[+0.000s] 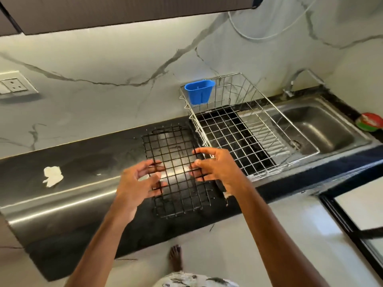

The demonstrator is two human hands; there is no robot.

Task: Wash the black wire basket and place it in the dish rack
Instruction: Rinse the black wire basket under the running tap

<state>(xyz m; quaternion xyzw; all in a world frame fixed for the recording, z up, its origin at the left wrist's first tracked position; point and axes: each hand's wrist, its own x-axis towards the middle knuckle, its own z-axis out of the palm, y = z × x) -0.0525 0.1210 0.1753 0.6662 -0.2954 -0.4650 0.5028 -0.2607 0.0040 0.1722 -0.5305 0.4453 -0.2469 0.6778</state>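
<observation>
- On the black counter, at 12 o'clock from us, the wire basket lies flat, just beside the left edge of the dish rack.
- The rack sits at 2 o'clock from the basket, with a blue cup hooked on its far-left corner. The sink is at 3 o'clock beyond the rack, and the tap stands at the sink's far edge.
- A white scrap lies on the counter at 9 o'clock, well apart from the basket.
- Judgement: we are at the pick-up. Washing looks not yet begun, since the basket is on the counter and not in the sink.
- Method note: take the two long sides at mid-length and hook our fingers round the top wires before lifting.
- Lift level and carry toward 3 o'clock, high enough to pass over the rack's rim so that wire does not snag on wire.
- Black mesh on black stone gives poor contrast, so we should confirm the grip by feel before raising.
- Pose: both forearms extend from 6 o'clock and converge on the basket.
- Our left hand is at the basket's 9 o'clock side, fingers spread and half-curled, thumb apart.
- Our right hand is at the 3 o'clock side and mirrors it, fingers spread.
- The fingertips overlap the mesh, but we cannot tell whether they touch it. Neither hand looks closed round a wire.
</observation>
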